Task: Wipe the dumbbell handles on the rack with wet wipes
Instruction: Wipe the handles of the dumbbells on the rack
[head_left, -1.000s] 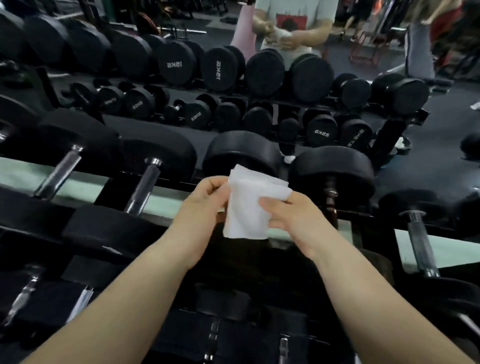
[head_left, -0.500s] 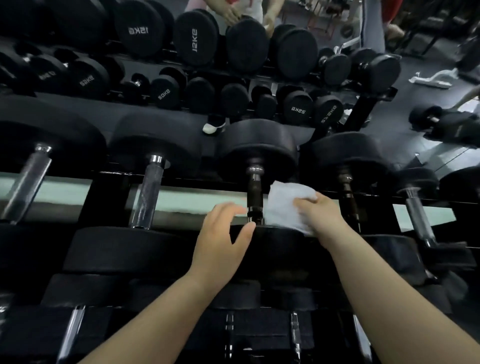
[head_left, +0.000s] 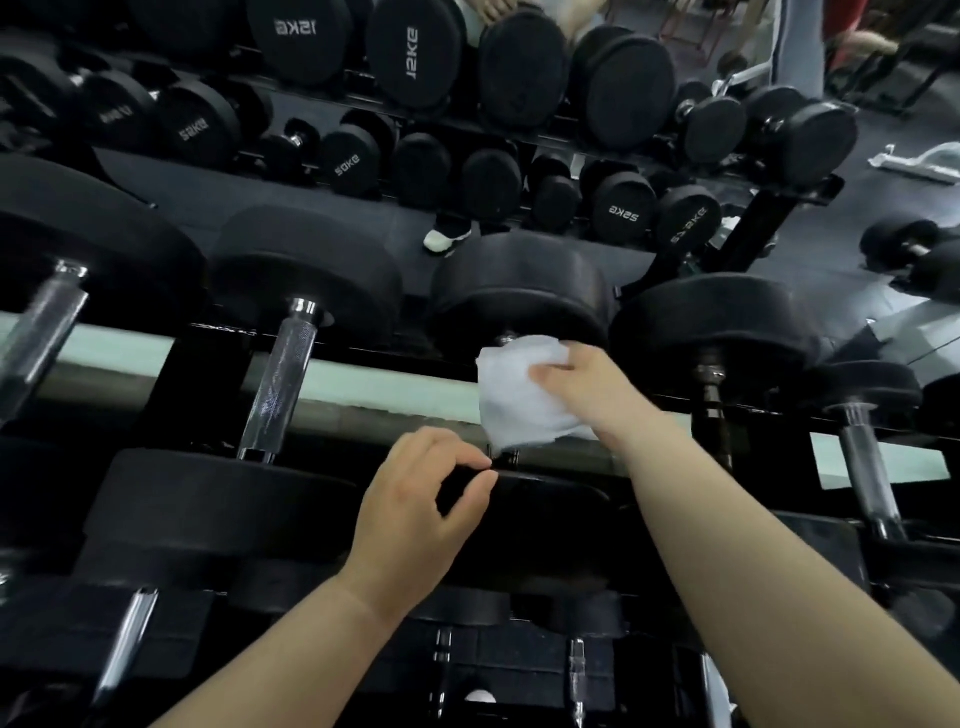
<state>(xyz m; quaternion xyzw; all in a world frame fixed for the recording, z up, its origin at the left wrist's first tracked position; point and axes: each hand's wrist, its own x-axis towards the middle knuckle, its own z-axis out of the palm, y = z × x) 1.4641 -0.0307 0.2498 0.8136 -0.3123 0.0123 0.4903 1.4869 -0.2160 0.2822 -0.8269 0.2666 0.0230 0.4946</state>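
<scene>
Right hand (head_left: 587, 387) wraps the wet wipe (head_left: 514, 400) round the centre handle (head_left: 506, 456); left hand (head_left: 423, 501) is empty, loosely curled. Best to twist along its full length.

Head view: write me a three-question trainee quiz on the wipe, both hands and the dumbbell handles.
1. True or false: the right hand holds the wipe over a dumbbell handle.
2. The left hand: A grips a second wipe; B holds no wipe, fingers curled above a dumbbell head; C is out of view.
3. Fill in: the wipe's colour is ___.
Key: 1 true; 2 B; 3 white.
</scene>
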